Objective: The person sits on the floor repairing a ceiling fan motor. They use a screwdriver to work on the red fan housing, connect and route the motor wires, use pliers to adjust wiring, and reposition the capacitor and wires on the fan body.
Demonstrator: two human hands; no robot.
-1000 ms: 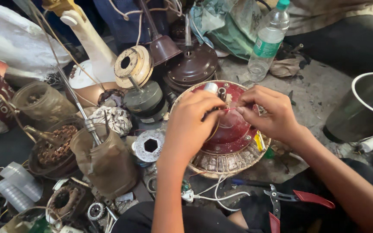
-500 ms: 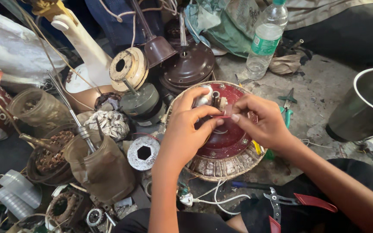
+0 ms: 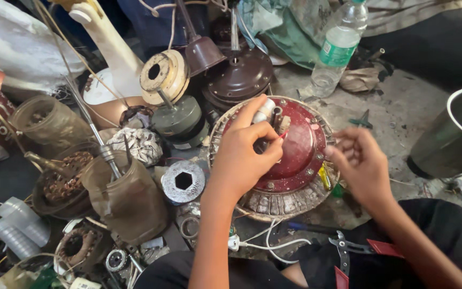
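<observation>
A round red fan motor [image 3: 300, 155] with a ring of windings around its rim lies on the ground before me. My left hand [image 3: 244, 155] rests on its centre, fingers pinched on a small white cylindrical part [image 3: 266, 109] next to the shaft. My right hand [image 3: 362, 163] hovers at the motor's right rim with its fingers curled loosely and apart, and I see nothing in it. White wires [image 3: 263, 243] trail from under the motor toward me.
Pliers with red handles [image 3: 348, 251] lie near my lap. A plastic water bottle [image 3: 335, 51] stands behind the motor, a steel pot [image 3: 458, 134] at right. Brown fan housings [image 3: 239, 75], jars [image 3: 129, 198] and motor scrap crowd the left side.
My right hand has pulled away from the motor's centre to its right rim. The left hand stays on the centre, still pinching the white part.
</observation>
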